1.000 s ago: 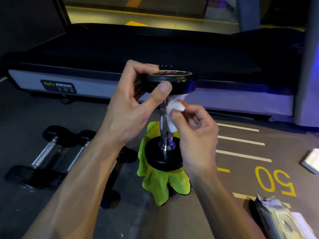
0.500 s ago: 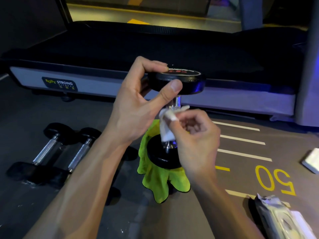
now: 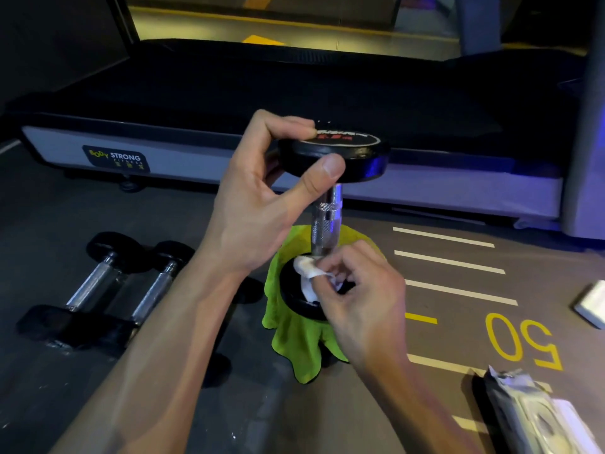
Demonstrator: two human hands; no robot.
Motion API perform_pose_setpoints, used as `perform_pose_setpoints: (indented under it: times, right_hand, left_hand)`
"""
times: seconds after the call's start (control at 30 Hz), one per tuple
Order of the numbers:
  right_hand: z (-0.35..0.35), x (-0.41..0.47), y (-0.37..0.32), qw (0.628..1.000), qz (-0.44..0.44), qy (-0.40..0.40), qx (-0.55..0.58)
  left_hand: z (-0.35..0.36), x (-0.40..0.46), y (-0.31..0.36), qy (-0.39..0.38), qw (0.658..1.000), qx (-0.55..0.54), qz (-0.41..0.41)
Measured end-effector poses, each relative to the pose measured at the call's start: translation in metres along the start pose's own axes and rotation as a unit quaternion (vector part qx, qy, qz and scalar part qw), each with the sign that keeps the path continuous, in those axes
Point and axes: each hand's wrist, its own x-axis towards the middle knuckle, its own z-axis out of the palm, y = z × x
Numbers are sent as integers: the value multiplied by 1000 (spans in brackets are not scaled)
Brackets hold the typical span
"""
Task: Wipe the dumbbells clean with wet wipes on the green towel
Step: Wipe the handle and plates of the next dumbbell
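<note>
A black dumbbell point(image 3: 325, 217) with a chrome knurled handle stands upright on the green towel point(image 3: 296, 335) on the floor. My left hand point(image 3: 262, 198) grips the rim of its top disc between thumb and fingers. My right hand point(image 3: 357, 290) pinches a crumpled white wet wipe point(image 3: 307, 273) against the base of the handle, on top of the lower disc. The lower disc is partly hidden by my right hand.
Two more dumbbells point(image 3: 108, 290) lie side by side on the floor to the left. A treadmill point(image 3: 294, 103) runs across the back. A wet wipe pack point(image 3: 537, 417) lies at the lower right, and a white object point(image 3: 592, 303) at the right edge.
My right hand has slid the wipe down the chrome handle, from just under the top disc to the lower disc. My left hand keeps its hold on the top disc.
</note>
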Motion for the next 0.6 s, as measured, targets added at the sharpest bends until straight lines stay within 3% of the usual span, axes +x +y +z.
perform_pose_setpoints:
  times: [0.1,0.3,0.6]
  right_hand:
    - [7,1,-6,993,-34,-8,-112]
    - [-25,5,11,981,124,-94,112]
    - [-10,-9,11,986,110,-36,118]
  left_hand:
    - [4,-1,1,-6,1000,6,-3]
    - [0,-6,2,-20,1000,-1,-1]
    - [2,-5,-3,-24,999,-31,9]
